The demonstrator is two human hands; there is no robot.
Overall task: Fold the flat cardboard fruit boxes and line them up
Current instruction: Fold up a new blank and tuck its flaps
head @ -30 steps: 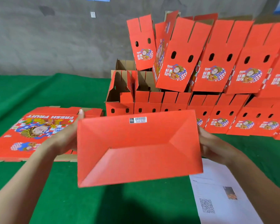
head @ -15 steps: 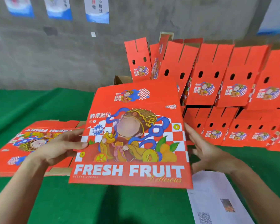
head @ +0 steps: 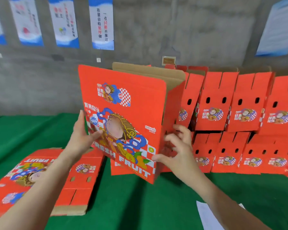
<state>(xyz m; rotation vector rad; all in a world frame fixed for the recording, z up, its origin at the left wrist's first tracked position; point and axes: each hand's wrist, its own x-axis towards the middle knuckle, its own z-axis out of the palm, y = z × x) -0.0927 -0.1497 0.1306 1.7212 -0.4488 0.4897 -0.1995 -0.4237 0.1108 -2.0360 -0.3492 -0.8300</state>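
Box [head: 123, 123], folded open, is held upright over the desk [head: 156, 205] beside the lined-up rows [head: 231, 113]. Left grip [head: 83, 131] pinches its left edge; right grip [head: 176, 146] seems curled round its right corner. Flat stack [head: 40, 180] lies unfolded.

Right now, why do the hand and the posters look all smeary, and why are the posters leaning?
Head view: motion blur smears the right hand at the folded fruit box and softens the wall posters; head view again: the wide-angle lens makes the outer ones lean; light is even, without glare.
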